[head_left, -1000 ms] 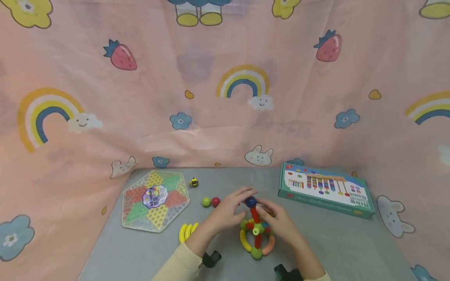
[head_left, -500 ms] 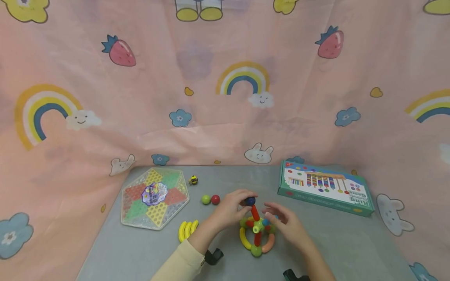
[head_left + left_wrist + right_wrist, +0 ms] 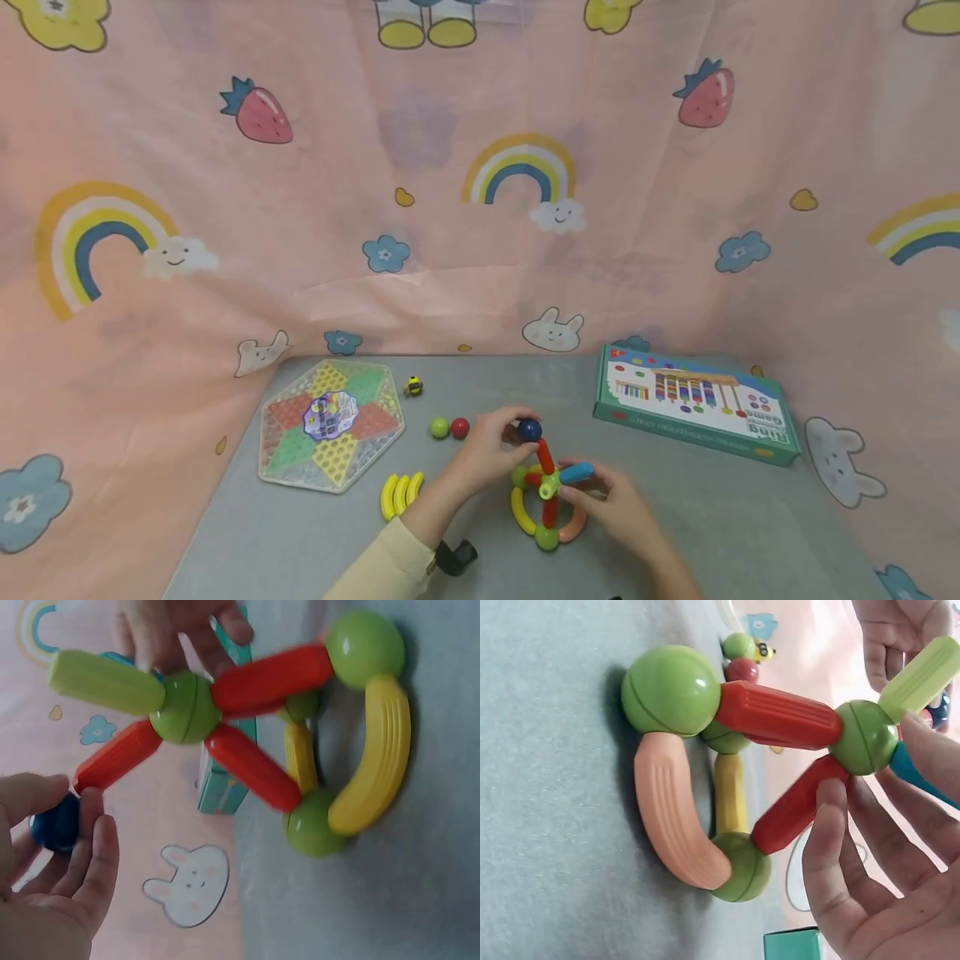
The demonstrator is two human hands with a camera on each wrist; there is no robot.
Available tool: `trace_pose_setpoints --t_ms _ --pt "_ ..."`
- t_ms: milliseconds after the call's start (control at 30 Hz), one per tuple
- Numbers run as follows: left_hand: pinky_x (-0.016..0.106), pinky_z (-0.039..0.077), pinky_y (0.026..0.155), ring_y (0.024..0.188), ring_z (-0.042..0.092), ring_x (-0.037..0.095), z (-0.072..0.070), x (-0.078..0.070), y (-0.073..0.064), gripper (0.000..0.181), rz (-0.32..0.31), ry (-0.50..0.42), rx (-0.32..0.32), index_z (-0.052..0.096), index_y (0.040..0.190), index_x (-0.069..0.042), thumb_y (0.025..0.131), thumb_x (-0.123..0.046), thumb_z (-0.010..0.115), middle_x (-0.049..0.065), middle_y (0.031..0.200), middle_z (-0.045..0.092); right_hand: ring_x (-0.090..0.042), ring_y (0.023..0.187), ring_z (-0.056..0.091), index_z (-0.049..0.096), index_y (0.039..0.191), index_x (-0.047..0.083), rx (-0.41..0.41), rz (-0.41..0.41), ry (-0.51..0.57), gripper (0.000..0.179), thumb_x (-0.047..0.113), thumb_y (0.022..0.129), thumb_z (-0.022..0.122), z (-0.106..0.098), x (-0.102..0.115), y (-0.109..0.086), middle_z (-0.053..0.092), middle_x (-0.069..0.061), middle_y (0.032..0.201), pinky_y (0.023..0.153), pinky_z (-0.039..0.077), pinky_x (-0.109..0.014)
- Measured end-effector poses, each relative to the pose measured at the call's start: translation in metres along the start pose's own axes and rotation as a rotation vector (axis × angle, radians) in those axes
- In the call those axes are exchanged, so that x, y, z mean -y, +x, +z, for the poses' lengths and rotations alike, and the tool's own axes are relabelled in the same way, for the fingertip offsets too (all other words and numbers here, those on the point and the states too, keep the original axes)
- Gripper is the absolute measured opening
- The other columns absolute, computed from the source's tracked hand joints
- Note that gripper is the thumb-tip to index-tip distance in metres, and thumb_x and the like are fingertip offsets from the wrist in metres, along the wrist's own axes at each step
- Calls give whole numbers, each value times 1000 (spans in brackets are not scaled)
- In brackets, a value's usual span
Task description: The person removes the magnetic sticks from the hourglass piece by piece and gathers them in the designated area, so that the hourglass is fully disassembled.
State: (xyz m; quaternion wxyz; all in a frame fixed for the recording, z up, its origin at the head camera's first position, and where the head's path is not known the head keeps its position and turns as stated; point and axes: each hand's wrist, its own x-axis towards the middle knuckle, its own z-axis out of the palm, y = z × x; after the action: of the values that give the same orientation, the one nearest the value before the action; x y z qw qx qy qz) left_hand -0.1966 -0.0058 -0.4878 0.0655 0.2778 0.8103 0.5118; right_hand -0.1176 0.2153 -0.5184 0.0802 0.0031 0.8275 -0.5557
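Note:
A magnetic stick-and-ball construction stands on the table: green balls, red sticks, and curved yellow and peach pieces at its base. From its upper green ball stick out a pale green stick and a blue stick. My left hand holds a dark blue ball between thumb and fingers, at the upper end of a slanting red stick. My right hand has thumb and fingers on either side of the blue stick, close by the upper green ball.
Left of the hands lie several curved yellow pieces, a loose green ball and a red ball. Farther back are a small bee figure, a hexagonal game board and, at right, a green game box.
The right hand has left the dark blue ball, swung out to the right and come down to the blue stick, which now points up to the right. The left hand keeps holding the ball.

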Motion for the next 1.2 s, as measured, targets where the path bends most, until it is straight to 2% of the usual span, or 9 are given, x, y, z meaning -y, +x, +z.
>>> trace_pose_setpoints --t_ms 133,233,400,567,667,767,967,1067,1200 --pt "23 57 81 93 69 9 -1 3 -1 35 -101 -203 -35 64 129 -23 95 -20 72 3 122 66 -22 103 67 68 127 13 1 56 -4 45 34 89 78 4 -2 2 72 -4 118 91 54 -47" --pt "27 58 85 95 70 12 -5 6 -2 39 -96 -250 -48 64 131 -22 94 -19 73 4 123 66 -21 103 67 69 128 15 4 91 -12 49 35 85 81 6 -4 3 73 -2 117 92 54 -49" --pt "40 56 93 100 67 14 -21 6 -10 41 -74 -135 -54 63 129 -17 91 -21 77 4 117 71 -20 101 67 70 124 15 -14 100 -48 44 32 85 82 9 -6 6 73 -2 115 91 54 -50" --pt "39 57 88 97 67 16 -51 13 -27 33 -54 9 -154 70 117 -14 86 -18 82 2 115 67 -17 99 67 73 117 20 -34 124 -82 39 37 83 83 13 -5 10 74 3 112 92 53 -50" --pt "36 57 87 96 65 17 -68 23 -40 33 -74 71 -191 72 115 -14 84 -15 83 0 112 68 -17 100 67 74 114 20 -36 120 -85 38 38 82 83 14 -5 12 73 3 113 93 53 -49" --pt "40 55 90 98 64 19 -77 35 -55 34 -148 109 -170 72 117 -13 84 -17 83 -1 108 69 -18 102 67 73 116 21 -29 115 -82 39 38 83 83 14 -4 14 73 3 114 94 53 -49" --pt "42 55 90 102 65 22 -76 60 -72 35 -263 173 -144 70 118 -12 87 -25 80 -1 106 69 -19 101 68 72 120 18 -12 72 -73 40 35 85 81 14 -2 16 73 1 115 93 54 -46" --pt "43 55 90 104 66 24 -72 64 -67 36 -269 190 -166 70 119 -14 88 -27 80 0 108 69 -20 100 68 71 121 17 -7 50 -71 41 33 85 81 15 -2 18 73 -1 116 91 55 -44" --pt "43 56 90 104 67 24 -64 65 -50 37 -253 217 -170 70 121 -12 88 -25 80 3 111 69 -19 98 68 71 120 18 -10 56 -81 40 32 84 82 17 0 19 73 0 114 88 56 -41"
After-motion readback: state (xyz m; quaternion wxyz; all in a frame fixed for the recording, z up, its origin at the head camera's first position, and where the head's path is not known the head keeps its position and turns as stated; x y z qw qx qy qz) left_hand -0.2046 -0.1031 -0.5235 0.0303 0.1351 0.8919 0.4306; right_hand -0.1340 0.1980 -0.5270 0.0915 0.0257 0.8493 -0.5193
